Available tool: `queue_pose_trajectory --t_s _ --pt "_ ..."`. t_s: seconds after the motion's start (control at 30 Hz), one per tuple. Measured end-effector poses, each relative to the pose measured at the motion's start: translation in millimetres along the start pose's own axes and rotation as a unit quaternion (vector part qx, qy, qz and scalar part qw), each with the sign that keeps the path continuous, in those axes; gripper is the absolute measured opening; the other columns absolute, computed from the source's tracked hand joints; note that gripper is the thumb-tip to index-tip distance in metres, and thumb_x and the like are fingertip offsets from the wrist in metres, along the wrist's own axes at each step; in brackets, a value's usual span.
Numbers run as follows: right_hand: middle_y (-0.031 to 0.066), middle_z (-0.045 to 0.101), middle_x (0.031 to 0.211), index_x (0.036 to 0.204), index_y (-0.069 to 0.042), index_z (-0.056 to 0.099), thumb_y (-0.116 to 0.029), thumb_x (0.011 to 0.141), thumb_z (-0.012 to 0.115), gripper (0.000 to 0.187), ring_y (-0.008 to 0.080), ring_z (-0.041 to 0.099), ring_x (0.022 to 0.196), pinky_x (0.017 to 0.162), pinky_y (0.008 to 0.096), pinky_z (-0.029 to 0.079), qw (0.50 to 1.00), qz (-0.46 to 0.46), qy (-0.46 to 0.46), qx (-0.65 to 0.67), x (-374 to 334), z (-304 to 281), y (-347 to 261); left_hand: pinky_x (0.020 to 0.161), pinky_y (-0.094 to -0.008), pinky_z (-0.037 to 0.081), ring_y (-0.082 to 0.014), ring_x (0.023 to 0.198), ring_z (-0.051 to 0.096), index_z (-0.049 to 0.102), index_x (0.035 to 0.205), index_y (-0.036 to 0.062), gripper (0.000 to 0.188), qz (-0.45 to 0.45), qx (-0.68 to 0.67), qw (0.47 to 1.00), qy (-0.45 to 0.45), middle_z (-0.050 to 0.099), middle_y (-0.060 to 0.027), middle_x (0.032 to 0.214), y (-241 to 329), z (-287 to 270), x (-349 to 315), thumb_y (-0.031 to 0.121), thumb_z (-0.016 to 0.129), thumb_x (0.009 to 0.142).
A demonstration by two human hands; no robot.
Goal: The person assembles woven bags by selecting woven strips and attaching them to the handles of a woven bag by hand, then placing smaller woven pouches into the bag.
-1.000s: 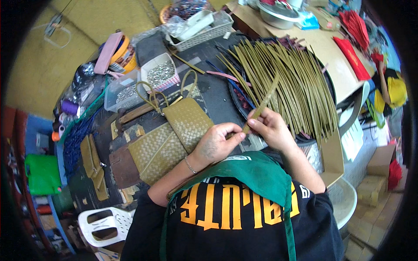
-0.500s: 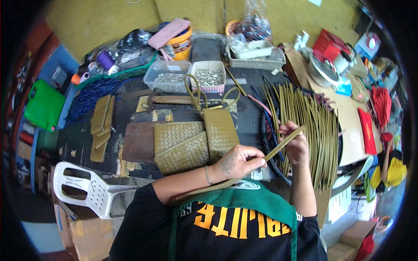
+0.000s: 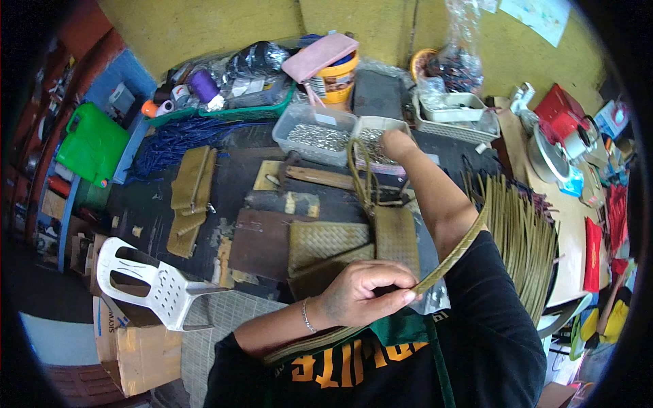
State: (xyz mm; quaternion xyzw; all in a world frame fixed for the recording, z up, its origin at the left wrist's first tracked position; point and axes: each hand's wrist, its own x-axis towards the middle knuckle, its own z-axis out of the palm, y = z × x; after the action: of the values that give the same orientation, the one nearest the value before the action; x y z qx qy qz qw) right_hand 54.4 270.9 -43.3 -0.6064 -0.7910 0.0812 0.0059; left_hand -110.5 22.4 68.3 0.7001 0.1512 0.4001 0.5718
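Observation:
My left hand [image 3: 360, 294] pinches an olive-green strap [image 3: 454, 258] between thumb and fingers. One end rises in a curve past my right upper arm, while the other trails under my left forearm. Farther off, my right hand [image 3: 396, 144] reaches down into a white box [image 3: 367, 122] of small shiny metal pieces; its fingers are hidden there. Beside that box sits a clear plastic tub [image 3: 316, 139] of similar silvery pieces. Behind my left hand lies an olive woven bag [image 3: 326, 241] with a flat flap [image 3: 396, 238] and looped straps [image 3: 364, 173].
A bundle of olive strips [image 3: 520, 238] lies to the right. On the left are folded olive woven pieces [image 3: 190, 197], blue strips [image 3: 163, 146] and a white plastic chair [image 3: 160, 285]. A wooden-handled hammer [image 3: 333, 178] rests behind the bag. A yellow bucket [image 3: 338, 78] stands at the back.
My right hand has let go of the strap and moved forward and left into the white box. My left hand keeps its pinch on the strap. The whole view has shifted.

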Motion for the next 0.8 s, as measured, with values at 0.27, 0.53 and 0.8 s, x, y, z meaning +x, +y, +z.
queue_pose_trajectory --t_s 0.27,0.53,0.8 --pt "0.0158 0.058 0.078 0.074 -0.007 0.061 -0.017 0.068 0.057 0.013 0.0307 0.056 0.075 0.07 0.0393 0.044 0.995 -0.078 -0.025 -0.058 19.9 33.5 1.7 0.063 -0.0245 0.046 -0.0138 0.072 0.058 0.057 0.079 -0.0033 0.007 -0.043 -0.021 0.997 0.065 0.061 -0.0097 0.078 -44.3 -35.1 -18.9 0.003 0.054 0.077" --pt "0.0186 0.056 0.076 0.069 -0.002 0.06 -0.012 0.07 0.051 0.013 0.0337 0.054 0.074 0.07 0.0388 0.044 0.979 -0.049 0.185 0.074 -16.0 34.3 12.5 0.066 -0.0225 0.046 -0.011 0.075 0.056 0.057 0.083 -0.0035 0.01 -0.136 -0.121 0.979 0.094 0.06 -0.0087 0.079 -45.0 -29.0 -18.8 0.003 0.05 0.08" --pt "0.0098 0.056 0.07 0.093 -0.002 0.058 0.005 0.068 0.048 0.027 0.0182 0.056 0.063 0.06 0.0278 0.044 0.885 -0.06 0.202 0.415 -179.3 28.7 -14.7 0.07 -0.0234 0.044 -0.0105 0.076 0.055 0.057 0.08 -0.0038 0.013 -0.172 -0.059 0.975 0.124 0.06 -0.0071 0.078 -46.0 -6.0 -20.9 0.005 0.047 0.082"
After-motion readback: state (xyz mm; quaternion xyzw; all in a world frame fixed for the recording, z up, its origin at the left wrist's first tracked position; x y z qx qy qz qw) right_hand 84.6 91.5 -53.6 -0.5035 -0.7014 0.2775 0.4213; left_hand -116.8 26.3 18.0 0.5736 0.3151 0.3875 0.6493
